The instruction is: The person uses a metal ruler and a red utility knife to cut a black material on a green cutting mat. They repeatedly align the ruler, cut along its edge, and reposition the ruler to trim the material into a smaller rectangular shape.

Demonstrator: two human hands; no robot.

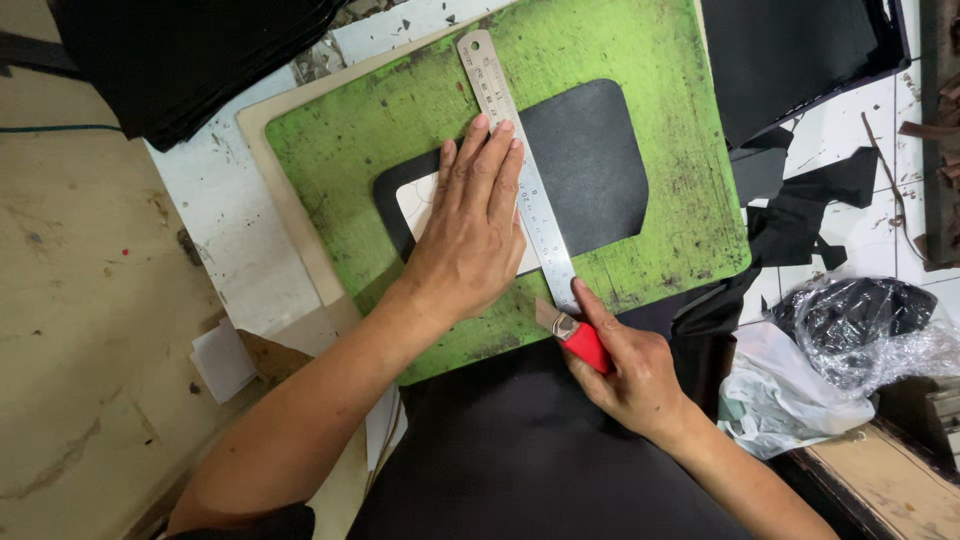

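Observation:
My left hand (pixel 473 225) lies flat, fingers spread slightly, pressing a steel ruler (pixel 520 160) and a pale template (pixel 422 200) onto a black leather piece (pixel 590 165). All of this rests on a worn green cutting board (pixel 400 110). My right hand (pixel 625 365) grips a red utility knife (pixel 572 335), its blade tip at the near end of the ruler, by the board's front edge. The template is mostly hidden under my left hand.
Black material (pixel 520 460) lies in front of the board. A stack of black sheets (pixel 190 50) sits at the back left, more black pieces (pixel 800 50) at the back right. Black scraps (pixel 810 215) and plastic bags (pixel 840 350) lie to the right.

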